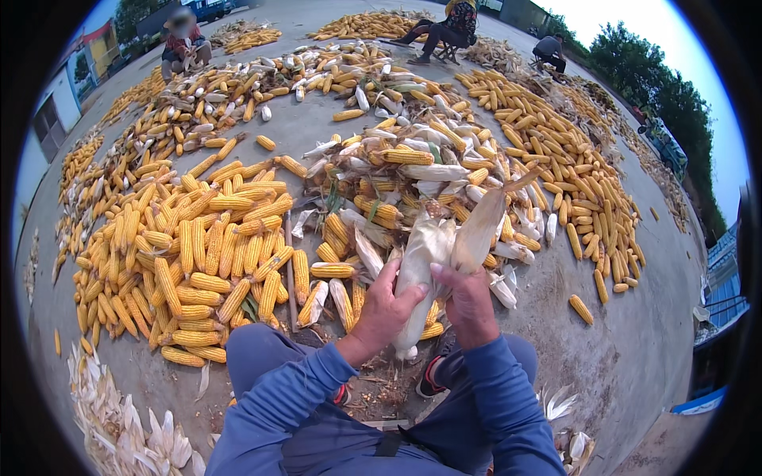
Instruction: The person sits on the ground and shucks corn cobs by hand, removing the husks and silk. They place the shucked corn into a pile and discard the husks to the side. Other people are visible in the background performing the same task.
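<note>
An ear of corn in pale husk (417,268) is held upright between my knees, its stub end downward. My left hand (384,312) grips it from the left, thumb across the husk. My right hand (467,300) closes on a husk leaf (479,229) that is pulled away to the right of the ear. Some kernels show at the ear's upper tip. Just beyond my hands lies a heap of partly husked ears (405,156). A large pile of bare yellow corn ears (202,244) is on my left.
Another long pile of bare ears (559,154) runs along the right. Loose husks (131,428) lie at lower left. A wooden stick (290,268) borders the left pile. Farther off sit a person in a checked top (184,44) and two others among more corn.
</note>
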A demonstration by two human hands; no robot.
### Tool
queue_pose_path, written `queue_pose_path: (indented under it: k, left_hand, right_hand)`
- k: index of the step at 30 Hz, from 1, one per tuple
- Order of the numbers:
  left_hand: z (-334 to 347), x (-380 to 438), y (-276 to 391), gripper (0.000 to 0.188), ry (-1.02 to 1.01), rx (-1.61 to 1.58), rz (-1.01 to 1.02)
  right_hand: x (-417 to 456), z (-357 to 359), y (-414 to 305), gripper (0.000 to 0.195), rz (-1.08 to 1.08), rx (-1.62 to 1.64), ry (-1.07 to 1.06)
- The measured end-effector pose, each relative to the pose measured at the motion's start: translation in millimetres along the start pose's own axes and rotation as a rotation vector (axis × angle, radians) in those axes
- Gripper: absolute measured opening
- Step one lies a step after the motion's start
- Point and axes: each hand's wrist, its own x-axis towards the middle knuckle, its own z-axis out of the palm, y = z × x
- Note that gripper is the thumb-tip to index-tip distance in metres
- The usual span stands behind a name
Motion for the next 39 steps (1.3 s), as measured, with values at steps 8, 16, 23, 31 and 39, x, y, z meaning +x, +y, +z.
queue_pose_path:
  k: [8, 16, 23, 31, 39]
  left_hand:
    - [4.3, -1.3, -5.9, 0.045, 0.09, 0.077, 0.111]
    - [5.1, -7.4, 5.4, 0.052, 0.115, 0.219, 0.07]
    - [2.3, -2.4, -2.0, 0.051, 0.068, 0.177, 0.049]
    - [-0.3, -2.9, 7.2, 0.044, -0.036, -0.23, -0.06]
    - [-33.2, 31.4, 7.3, 0.043, -0.071, -0.539, -0.137]
  right_hand:
    - [-4.2, 0.6, -1.9, 0.041, -0.044, -0.006, -0.039]
    - [1.1, 7.9, -2.6, 0.041, -0.036, -0.054, -0.022]
    - [0.5, 5.6, -1.9, 0.037, -0.034, -0.015, -0.032]
    - [-4.8, 1.1, -8.5, 0.044, -0.028, 0.02, -0.046]
    - [-12.9, 5.5, -0.9, 0.054, 0.108, -0.005, -0.151]
